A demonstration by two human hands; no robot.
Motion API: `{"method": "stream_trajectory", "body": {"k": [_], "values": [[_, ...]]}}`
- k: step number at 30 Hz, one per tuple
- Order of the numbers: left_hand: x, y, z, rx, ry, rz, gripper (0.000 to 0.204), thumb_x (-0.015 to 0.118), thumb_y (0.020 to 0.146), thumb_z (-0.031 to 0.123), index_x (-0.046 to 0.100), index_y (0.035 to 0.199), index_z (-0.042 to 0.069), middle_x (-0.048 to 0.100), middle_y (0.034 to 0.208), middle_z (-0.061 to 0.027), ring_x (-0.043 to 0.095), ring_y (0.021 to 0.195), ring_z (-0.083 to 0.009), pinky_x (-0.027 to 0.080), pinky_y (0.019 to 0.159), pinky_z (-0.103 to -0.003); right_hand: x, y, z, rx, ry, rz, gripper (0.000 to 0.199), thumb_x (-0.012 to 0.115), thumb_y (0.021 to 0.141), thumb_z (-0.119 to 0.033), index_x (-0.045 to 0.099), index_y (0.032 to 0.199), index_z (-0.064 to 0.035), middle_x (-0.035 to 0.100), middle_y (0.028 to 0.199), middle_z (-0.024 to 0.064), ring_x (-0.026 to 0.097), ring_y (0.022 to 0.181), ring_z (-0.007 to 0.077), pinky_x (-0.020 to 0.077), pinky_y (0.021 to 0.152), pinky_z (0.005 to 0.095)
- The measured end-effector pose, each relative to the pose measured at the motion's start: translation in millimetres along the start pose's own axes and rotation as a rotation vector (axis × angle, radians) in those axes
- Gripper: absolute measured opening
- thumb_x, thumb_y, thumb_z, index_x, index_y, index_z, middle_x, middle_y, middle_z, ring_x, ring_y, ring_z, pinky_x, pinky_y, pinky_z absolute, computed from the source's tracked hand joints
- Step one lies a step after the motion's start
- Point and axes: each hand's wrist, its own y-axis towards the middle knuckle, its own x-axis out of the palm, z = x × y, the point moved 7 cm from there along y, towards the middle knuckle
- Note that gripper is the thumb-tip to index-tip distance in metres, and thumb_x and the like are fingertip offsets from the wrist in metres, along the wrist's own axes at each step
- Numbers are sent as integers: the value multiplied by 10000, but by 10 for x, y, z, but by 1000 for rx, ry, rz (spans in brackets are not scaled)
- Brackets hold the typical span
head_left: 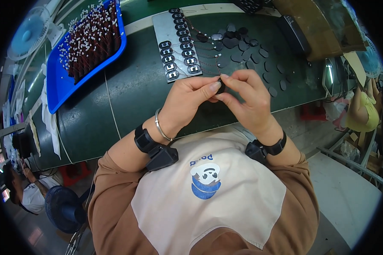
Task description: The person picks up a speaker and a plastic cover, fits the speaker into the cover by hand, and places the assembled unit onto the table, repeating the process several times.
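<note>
My left hand (187, 100) and my right hand (252, 100) meet over the near part of the green table, fingers pinched together. Between their fingertips is a small black oval piece (221, 88), mostly covered by the fingers. Just beyond my left hand lies a grey metal plate (161, 30) bearing rows of small black oval parts (167, 58) with pale centres. Thin dark wires with white connectors (217, 55) trail from these parts to the right. Past my right hand, many loose black oval pieces (246, 55) are scattered over the table, some overlapping.
At the left stands a blue tray (87, 78) packed with bundled dark red wires (89, 59) ending in white connectors. A cardboard box (327, 29) and a long black object (294, 36) sit at the far right. White fan (29, 34) far left; another person (30, 191) is lower left.
</note>
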Motion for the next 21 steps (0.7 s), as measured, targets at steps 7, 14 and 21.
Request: {"method": "stream_trajectory", "body": {"k": [7,14,21], "values": [[30,-75,186,258,323,61,222,638,863,23,649,1080,-27,671,935,-57,606,819,-82,502,747,-211,-23,-66,-30,-22,55,81,343,752,654,18,652,982,2,575,918,110,579,756,225,484,630,286],[60,-140,238,415,351,51,176,646,841,-22,645,1017,-22,671,918,-56,612,819,-86,508,734,-214,-100,-25,108,105,324,4,257,735,730,-26,640,967,2,583,881,107,567,720,211,459,597,267],[92,-161,358,609,548,13,151,675,812,-23,627,955,-10,667,891,-74,623,789,-103,505,695,-230,-57,6,-1,-143,232,27,190,719,771,-52,605,909,11,592,831,104,548,667,196,441,570,284]]}}
